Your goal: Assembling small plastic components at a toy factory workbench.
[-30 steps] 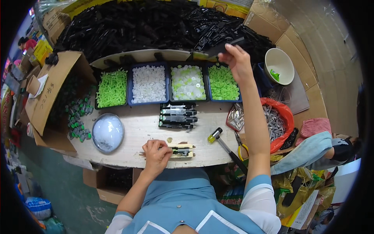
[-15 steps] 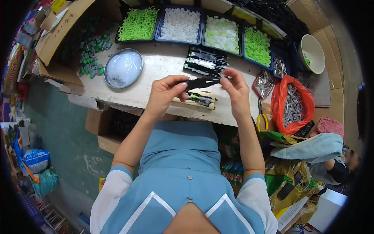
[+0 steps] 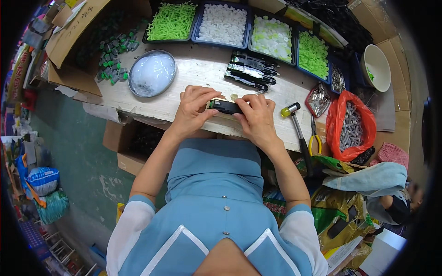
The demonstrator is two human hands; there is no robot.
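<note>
A long black plastic casing (image 3: 225, 106) lies between my hands, low over the bench near its front edge. My left hand (image 3: 190, 112) pinches its left end, where a bit of green shows. On its right end the fingers and thumb of my right hand (image 3: 258, 120) press from above. The pale holder under the casing is mostly hidden; a small yellowish bit (image 3: 234, 97) shows just behind. Beyond my right hand lies a row of several similar black pieces (image 3: 251, 72). A hammer (image 3: 298, 126) with a yellow-and-silver head rests to the right.
Blue trays hold bright green parts (image 3: 171, 22), white caps (image 3: 223, 24) and mixed discs (image 3: 271, 39). A round dish (image 3: 152, 73) stands left, beside grey-green pieces (image 3: 113, 60). Right are yellow-handled pliers (image 3: 315, 143), a red bag (image 3: 332, 124) of metal parts and a cream bowl (image 3: 376, 68).
The black casing has come down from the air onto the place where the holder showed. My right hand has moved left and nearer, uncovering the hammer. The view has shifted slightly.
</note>
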